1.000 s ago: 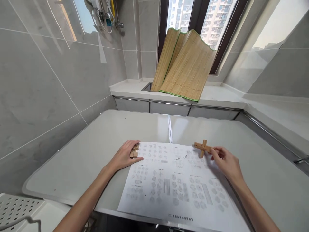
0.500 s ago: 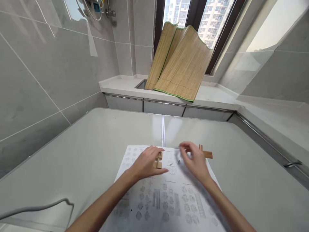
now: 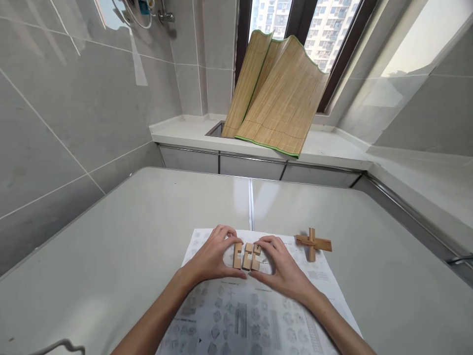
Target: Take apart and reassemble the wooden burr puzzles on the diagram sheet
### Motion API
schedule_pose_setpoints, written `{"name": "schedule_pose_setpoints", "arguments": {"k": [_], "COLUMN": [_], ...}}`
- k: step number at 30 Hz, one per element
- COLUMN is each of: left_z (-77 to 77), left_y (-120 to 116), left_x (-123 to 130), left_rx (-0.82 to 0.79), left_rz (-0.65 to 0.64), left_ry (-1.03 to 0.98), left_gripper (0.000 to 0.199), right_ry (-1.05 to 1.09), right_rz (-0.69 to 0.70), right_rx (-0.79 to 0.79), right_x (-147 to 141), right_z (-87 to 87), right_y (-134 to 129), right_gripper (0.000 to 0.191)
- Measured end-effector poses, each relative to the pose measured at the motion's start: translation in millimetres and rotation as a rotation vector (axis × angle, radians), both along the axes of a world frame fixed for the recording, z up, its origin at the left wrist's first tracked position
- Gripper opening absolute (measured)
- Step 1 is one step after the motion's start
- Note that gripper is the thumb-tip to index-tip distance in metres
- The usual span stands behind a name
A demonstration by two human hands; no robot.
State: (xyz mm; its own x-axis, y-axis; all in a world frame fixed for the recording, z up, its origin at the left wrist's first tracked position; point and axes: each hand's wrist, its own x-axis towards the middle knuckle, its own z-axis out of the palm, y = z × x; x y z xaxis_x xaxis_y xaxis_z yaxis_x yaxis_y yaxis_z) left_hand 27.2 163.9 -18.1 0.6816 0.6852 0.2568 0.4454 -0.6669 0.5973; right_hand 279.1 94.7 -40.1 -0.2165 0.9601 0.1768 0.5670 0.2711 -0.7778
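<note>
Three small notched wooden pieces stand side by side on a printed paper sheet [image 3: 207, 305]. My left hand [image 3: 216, 254] has thumb and fingers at the ends of the left wooden piece [image 3: 237, 256]. Beside it is the middle wooden piece [image 3: 247, 257], touched by neither hand as far as I can see. My right hand [image 3: 283, 264] pinches the right wooden piece [image 3: 255, 258] at its two ends. Right of that hand, a cross of joined wooden pieces [image 3: 312, 242] lies at the sheet's upper right edge.
The sheet lies on a pale table [image 3: 148, 217] with a central seam. Behind stands a white ledge [image 3: 181, 129] with a folded bamboo mat [image 3: 281, 103] leaning near the window. A grey cable [image 3: 66, 343] is at the lower left.
My right hand has come left and down to the small wooden pieces, and now three are visible in a row. The wooden cross is now uncovered. The cable shows less.
</note>
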Motion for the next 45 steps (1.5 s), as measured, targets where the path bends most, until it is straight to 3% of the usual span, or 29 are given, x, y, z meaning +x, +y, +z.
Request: {"name": "schedule_pose_setpoints", "arguments": {"k": [7, 11, 17, 23, 29, 37, 45], "left_z": [8.7, 9.1, 5.5, 8.1, 10.1, 13.9, 14.7], "left_y": [-9.9, -16.2, -13.2, -13.0, -12.3, -17.8, -19.6], "left_x": [10.9, 18.1, 19.6, 21.3, 21.8, 27.3, 25.4], "left_rx": [-0.411, -0.532, -0.539, -0.552, -0.55, -0.555, -0.53], "left_rz": [0.083, 0.03, 0.044, 0.054, 0.066, 0.125, 0.134], "left_ry": [-0.189, -0.227, -0.212, -0.179, -0.18, -0.179, -0.163], "left_gripper": [0.075, 0.073, 0.074, 0.071, 0.069, 0.07, 0.07], "right_ry": [0.469, 0.551, 0.667, 0.845, 0.701, 0.717, 0.734], "right_rz": [-0.094, -0.064, -0.115, -0.021, 0.039, -0.121, 0.013], "right_rx": [-0.148, -0.216, -0.325, -0.418, -0.424, -0.351, -0.407], "right_x": [-0.1, 3.1, 0.6, -8.4, -8.7, -23.7, -19.7], "right_z": [0.9, 2.3, 2.8, 4.9, 7.8, -1.2, 4.5], "right_y": [2.8, 1.8, 3.7, 3.1, -0.2, -1.2, -2.6], "right_gripper": [0.052, 0.049, 0.048, 0.048, 0.043, 0.046, 0.046]}}
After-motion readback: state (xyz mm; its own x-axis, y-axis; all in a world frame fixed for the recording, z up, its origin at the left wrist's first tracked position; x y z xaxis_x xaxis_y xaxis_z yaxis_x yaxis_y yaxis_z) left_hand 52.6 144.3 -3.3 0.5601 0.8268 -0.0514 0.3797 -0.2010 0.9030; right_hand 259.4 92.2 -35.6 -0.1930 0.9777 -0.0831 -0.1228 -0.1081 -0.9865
